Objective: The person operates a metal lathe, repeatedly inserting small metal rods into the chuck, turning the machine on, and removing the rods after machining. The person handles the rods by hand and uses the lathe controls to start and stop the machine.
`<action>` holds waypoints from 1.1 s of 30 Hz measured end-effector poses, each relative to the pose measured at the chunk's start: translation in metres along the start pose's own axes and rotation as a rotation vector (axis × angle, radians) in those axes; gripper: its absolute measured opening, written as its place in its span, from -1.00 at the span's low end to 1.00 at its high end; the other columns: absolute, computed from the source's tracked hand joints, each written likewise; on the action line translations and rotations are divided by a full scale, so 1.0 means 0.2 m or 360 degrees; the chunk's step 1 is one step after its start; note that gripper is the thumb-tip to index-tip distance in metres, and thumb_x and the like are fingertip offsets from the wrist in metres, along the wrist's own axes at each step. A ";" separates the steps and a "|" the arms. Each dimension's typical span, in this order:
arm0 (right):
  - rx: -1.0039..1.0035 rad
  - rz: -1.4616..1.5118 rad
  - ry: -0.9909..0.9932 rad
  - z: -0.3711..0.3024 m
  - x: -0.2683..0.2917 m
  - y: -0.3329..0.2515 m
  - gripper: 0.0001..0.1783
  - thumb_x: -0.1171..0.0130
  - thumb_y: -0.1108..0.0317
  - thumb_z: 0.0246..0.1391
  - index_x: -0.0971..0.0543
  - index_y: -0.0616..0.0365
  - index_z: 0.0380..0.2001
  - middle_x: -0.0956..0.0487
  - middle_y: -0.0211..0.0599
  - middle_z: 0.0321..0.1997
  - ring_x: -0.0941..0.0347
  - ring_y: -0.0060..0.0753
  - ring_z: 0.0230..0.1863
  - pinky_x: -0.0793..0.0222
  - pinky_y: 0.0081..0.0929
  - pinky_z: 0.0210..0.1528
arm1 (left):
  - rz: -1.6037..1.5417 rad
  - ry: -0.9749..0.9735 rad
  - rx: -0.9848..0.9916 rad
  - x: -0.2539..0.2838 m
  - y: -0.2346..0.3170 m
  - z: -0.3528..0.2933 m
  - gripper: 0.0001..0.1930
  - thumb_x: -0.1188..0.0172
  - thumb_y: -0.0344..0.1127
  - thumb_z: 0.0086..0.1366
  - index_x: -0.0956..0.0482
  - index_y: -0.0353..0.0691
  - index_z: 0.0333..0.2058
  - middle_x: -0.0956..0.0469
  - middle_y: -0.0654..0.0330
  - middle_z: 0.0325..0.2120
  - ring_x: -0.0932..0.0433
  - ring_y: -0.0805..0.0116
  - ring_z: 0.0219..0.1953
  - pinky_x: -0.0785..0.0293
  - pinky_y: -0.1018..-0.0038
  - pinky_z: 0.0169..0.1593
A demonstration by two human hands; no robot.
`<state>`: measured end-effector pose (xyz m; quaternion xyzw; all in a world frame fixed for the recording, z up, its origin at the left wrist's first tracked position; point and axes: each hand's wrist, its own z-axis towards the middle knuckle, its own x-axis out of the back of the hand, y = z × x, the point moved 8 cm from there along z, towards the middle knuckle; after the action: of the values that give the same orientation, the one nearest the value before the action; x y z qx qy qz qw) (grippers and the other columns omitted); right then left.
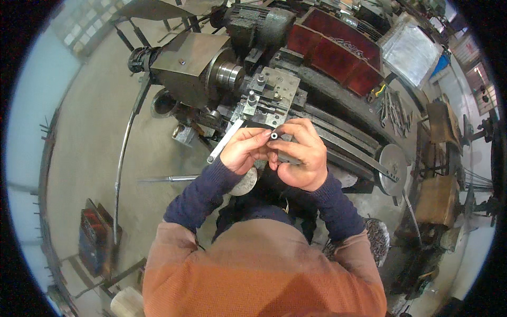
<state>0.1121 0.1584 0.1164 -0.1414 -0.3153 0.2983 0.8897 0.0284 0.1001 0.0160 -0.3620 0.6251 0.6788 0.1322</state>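
Note:
Both hands meet in front of my chest, just short of the lathe's tool slide (280,84). Between their fingertips is a small metal part with a round end and a hole in its middle, a bushing by its look (274,136). The thumb and fingers of my left hand (244,149) pinch it from the left. My right hand (303,156) curls round it from the right, the forefinger and thumb closed at its side. A grey surface shows between the right fingers; whether it belongs to the part, I cannot tell. The palms hide the part's lower length.
Beyond my hands are the lathe's spindle (229,75) and headstock (185,61). A pale lever (226,141) slants beside my left hand. A red metal bin (335,50) holds scraps at the back. Wrenches (396,111) lie at right, near a handwheel (392,170).

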 end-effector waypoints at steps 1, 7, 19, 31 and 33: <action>0.0000 0.0004 -0.0007 0.00 0.00 0.01 -0.68 -0.17 0.56 -0.55 -0.54 0.19 -0.49 -0.47 -0.18 -0.33 -0.36 -0.05 -0.29 -0.33 -0.29 -0.26 | -0.0023 0.0019 0.0012 0.00 0.00 0.00 -0.72 0.07 -0.23 0.30 -0.48 -0.35 -0.36 -0.52 0.06 -0.54 -0.54 0.27 -0.52 -0.48 0.42 -0.40; -0.0035 0.0040 -0.0045 0.01 -0.03 0.05 -0.64 -0.17 0.53 -0.59 -0.55 0.19 -0.48 -0.47 -0.18 -0.32 -0.36 -0.07 -0.29 -0.32 -0.29 -0.24 | -0.0081 -0.0106 0.0038 0.01 -0.01 0.02 -0.73 0.06 -0.22 0.30 -0.47 -0.34 -0.32 -0.52 0.08 -0.55 -0.53 0.28 -0.53 -0.48 0.41 -0.40; -0.0063 -0.0769 -0.0022 0.29 0.52 0.63 -0.66 -0.10 0.34 -0.41 -0.60 0.11 -0.40 -0.47 -0.09 -0.22 -0.40 -0.07 -0.16 -0.32 -0.33 -0.10 | 0.1337 0.0615 -0.0571 0.42 0.69 -0.22 -0.79 -0.02 -0.41 0.23 -0.46 -0.46 -0.23 -0.52 0.18 -0.56 -0.47 0.52 -0.57 -0.44 0.59 -0.43; -0.0267 -0.0866 -0.0038 0.09 0.42 0.69 -0.43 -0.13 0.36 -0.46 -0.53 0.07 -0.17 -0.35 0.01 0.06 -0.29 0.02 0.05 -0.20 -0.29 0.09 | 0.3099 0.0981 -0.1083 0.67 1.22 -0.02 -0.66 -0.15 -0.31 0.00 -0.51 -0.14 -0.18 -0.54 0.08 -0.50 -0.53 0.14 -0.44 -0.45 0.31 -0.29; -0.0383 -0.0820 -0.0038 -0.03 0.41 0.70 -0.45 -0.14 0.40 -0.49 -0.54 0.08 -0.20 -0.37 0.01 0.03 -0.32 0.03 0.00 -0.23 -0.29 0.06 | 0.3340 0.0884 -0.1001 0.69 1.21 0.03 -0.71 -0.13 -0.30 0.03 -0.53 -0.10 -0.20 -0.55 0.11 -0.47 -0.53 0.10 -0.37 -0.45 0.27 -0.25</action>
<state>0.1056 0.3191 0.0891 -0.1576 -0.3845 0.0246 0.9093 -0.2248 0.0241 0.1075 0.1862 0.4292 0.4775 -0.7437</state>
